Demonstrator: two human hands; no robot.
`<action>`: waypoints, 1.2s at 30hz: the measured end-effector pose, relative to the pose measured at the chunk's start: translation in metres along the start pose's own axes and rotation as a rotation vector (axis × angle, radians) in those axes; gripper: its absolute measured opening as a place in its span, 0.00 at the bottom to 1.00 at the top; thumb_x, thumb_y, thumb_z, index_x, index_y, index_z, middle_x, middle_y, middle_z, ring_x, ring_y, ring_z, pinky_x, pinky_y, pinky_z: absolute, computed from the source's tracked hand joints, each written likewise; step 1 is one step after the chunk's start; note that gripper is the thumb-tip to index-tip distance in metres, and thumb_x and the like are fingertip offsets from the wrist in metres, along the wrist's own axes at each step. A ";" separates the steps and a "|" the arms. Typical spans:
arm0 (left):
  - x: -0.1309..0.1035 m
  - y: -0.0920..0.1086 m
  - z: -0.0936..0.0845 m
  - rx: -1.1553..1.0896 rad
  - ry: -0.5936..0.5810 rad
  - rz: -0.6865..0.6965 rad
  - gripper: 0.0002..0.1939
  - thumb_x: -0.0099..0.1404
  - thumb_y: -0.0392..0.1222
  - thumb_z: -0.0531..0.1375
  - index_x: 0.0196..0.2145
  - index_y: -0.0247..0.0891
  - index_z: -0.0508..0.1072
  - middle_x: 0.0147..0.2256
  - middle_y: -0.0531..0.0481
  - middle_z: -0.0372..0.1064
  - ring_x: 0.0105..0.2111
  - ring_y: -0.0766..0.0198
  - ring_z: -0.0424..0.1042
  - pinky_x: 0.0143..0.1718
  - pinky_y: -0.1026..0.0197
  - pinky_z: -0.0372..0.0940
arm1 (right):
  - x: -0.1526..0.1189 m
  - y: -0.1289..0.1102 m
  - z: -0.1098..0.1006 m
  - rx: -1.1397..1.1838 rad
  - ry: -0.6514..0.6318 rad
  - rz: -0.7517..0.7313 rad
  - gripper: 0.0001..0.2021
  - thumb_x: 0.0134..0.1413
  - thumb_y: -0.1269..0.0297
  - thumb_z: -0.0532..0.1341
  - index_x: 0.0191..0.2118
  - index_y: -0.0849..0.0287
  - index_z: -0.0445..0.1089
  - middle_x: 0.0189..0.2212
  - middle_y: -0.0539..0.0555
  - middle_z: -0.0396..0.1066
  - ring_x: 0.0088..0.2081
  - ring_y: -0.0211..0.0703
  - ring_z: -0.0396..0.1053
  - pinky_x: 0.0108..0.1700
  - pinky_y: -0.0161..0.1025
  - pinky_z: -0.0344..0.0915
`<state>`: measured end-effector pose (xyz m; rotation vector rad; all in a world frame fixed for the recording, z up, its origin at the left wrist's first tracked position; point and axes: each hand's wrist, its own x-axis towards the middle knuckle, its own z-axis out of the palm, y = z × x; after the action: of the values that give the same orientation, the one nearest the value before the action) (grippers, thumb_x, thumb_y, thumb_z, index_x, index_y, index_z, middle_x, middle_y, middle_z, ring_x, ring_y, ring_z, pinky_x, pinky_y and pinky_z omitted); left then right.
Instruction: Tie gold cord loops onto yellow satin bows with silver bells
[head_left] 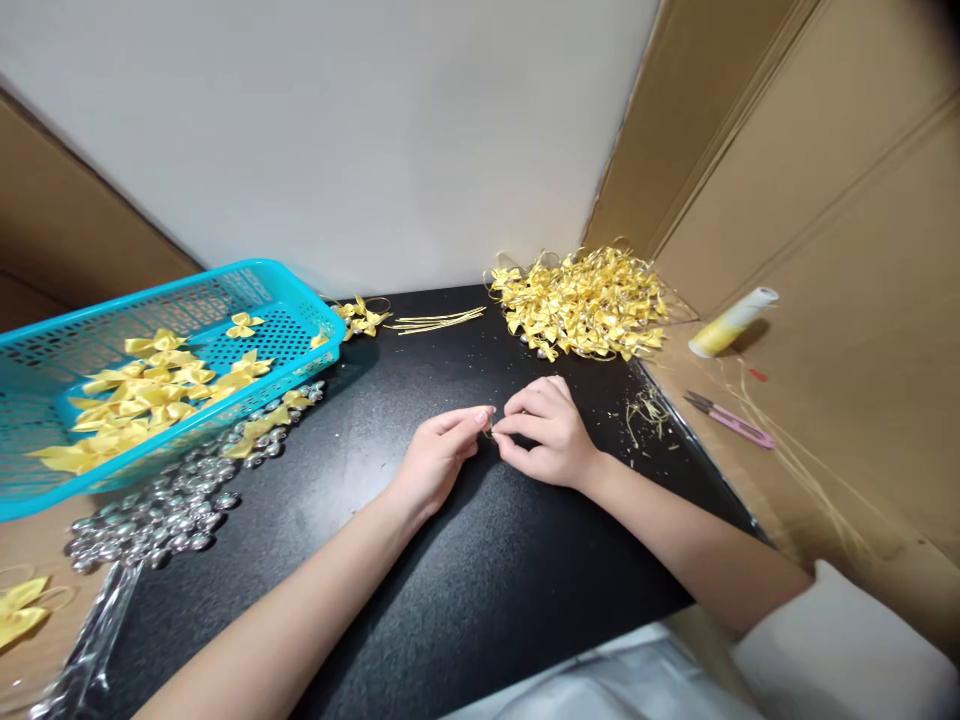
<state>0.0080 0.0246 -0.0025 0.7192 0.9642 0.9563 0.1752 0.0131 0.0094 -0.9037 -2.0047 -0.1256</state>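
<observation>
Near the middle of the black table (360, 570), my left hand (444, 450) and my right hand (546, 430) meet fingertip to fingertip. My left thumb and fingers pinch a small silvery thing (491, 422), mostly hidden by the fingers. The fingers of my right hand are pressed together at its other side; what they hold is too small to name. Several silver bells (180, 500) lie left of my hands beside a blue basket (262, 275) of yellow bows (161, 385). A large pile of yellow bows with cords (589, 300) lies beyond my right hand.
Gold cords (439, 320) lie at the table's back, by a white wall (420, 130). To the right are cord scraps (649, 412), pink-handled snips (731, 420), a yellow-and-white spool (731, 325) and loose pale threads (810, 460). Clear plastic (97, 640) lies at the lower left.
</observation>
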 end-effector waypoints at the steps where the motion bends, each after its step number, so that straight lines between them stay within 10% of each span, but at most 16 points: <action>1: 0.000 -0.001 -0.001 0.031 0.001 0.012 0.19 0.43 0.51 0.75 0.30 0.36 0.83 0.23 0.53 0.69 0.21 0.74 0.55 0.24 0.67 0.50 | 0.000 0.000 -0.001 -0.011 0.002 -0.010 0.07 0.53 0.71 0.62 0.26 0.56 0.72 0.25 0.48 0.72 0.31 0.39 0.63 0.39 0.42 0.56; 11: -0.007 0.004 -0.006 0.549 -0.126 0.362 0.08 0.56 0.44 0.67 0.26 0.37 0.82 0.27 0.49 0.75 0.28 0.65 0.67 0.32 0.63 0.60 | -0.001 0.004 -0.008 0.023 -0.122 0.011 0.08 0.61 0.66 0.59 0.31 0.57 0.72 0.29 0.50 0.72 0.34 0.41 0.64 0.42 0.44 0.53; 20: -0.005 0.002 -0.006 0.457 -0.091 0.332 0.10 0.56 0.46 0.67 0.25 0.36 0.78 0.25 0.51 0.71 0.26 0.66 0.64 0.30 0.64 0.58 | -0.001 0.015 -0.003 0.466 -0.301 0.388 0.06 0.55 0.66 0.66 0.37 0.57 0.70 0.35 0.52 0.71 0.39 0.44 0.66 0.43 0.43 0.62; 36: -0.006 0.001 -0.007 0.521 -0.107 0.352 0.08 0.58 0.44 0.65 0.27 0.36 0.75 0.24 0.52 0.68 0.27 0.66 0.63 0.30 0.63 0.56 | -0.001 0.013 -0.003 0.455 -0.324 0.399 0.07 0.58 0.67 0.65 0.29 0.57 0.70 0.30 0.50 0.71 0.37 0.42 0.65 0.44 0.43 0.59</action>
<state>-0.0004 0.0201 -0.0020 1.4006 1.0206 0.9630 0.1856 0.0205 0.0070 -1.0438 -1.9737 0.7109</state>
